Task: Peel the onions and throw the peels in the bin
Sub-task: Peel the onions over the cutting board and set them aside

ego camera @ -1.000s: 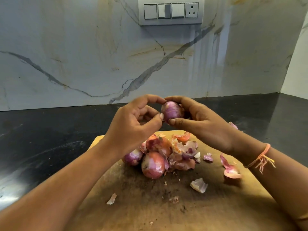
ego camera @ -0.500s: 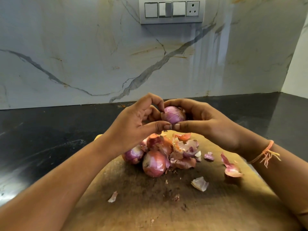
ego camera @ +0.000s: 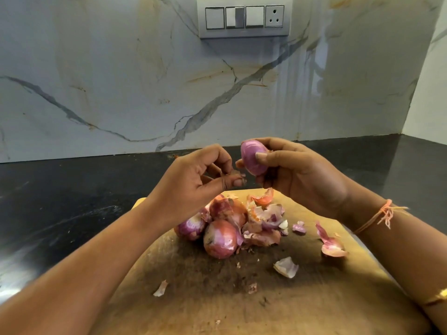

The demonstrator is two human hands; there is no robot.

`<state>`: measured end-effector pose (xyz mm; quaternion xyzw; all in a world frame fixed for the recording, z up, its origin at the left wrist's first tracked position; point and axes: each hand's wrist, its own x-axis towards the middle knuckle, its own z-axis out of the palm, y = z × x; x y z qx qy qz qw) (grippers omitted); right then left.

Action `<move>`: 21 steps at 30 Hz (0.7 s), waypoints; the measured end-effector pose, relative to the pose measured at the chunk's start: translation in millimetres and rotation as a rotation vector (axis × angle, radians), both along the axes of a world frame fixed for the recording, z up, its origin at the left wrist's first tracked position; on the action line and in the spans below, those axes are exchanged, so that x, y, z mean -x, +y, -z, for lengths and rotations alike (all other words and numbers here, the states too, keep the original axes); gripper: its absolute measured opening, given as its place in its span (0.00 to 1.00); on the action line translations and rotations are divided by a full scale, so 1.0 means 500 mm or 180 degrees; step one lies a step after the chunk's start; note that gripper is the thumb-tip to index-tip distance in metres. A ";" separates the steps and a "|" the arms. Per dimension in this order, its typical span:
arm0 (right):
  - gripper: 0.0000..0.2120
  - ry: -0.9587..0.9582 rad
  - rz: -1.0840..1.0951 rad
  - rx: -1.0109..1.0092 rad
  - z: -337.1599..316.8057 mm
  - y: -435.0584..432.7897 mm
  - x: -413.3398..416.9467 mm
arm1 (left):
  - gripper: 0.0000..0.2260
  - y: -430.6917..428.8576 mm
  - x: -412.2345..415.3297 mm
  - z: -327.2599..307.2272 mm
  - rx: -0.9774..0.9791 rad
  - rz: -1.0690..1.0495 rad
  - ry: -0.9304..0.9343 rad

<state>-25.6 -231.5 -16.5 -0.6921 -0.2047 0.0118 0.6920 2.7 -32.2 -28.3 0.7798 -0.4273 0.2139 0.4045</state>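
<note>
right hand (ego camera: 302, 175) gripping peeled onion (ego camera: 252, 158), left hand (ego camera: 193, 180) pinching peel scrap (ego camera: 242, 175) beside it, onions (ego camera: 220, 238) and peels (ego camera: 263, 221) on wooden board (ego camera: 217, 298)

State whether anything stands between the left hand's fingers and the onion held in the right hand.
Nothing visible does. The fingers of the left hand sit close beside the onion gripped by the right hand, with no object between them.

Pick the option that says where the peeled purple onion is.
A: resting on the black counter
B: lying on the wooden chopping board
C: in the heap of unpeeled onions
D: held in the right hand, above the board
D: the right hand has the peeled purple onion in its grip, in the air above the worn wooden chopping board.
</note>
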 end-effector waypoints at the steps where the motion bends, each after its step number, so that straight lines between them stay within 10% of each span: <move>1: 0.21 0.0055 0.0011 -0.0065 -0.001 -0.001 0.000 | 0.14 0.000 0.000 0.000 -0.0009 -0.0028 0.0009; 21: 0.20 0.0460 -0.0131 -0.0410 -0.004 -0.004 0.005 | 0.08 -0.002 0.009 -0.008 -0.0133 -0.0349 -0.0150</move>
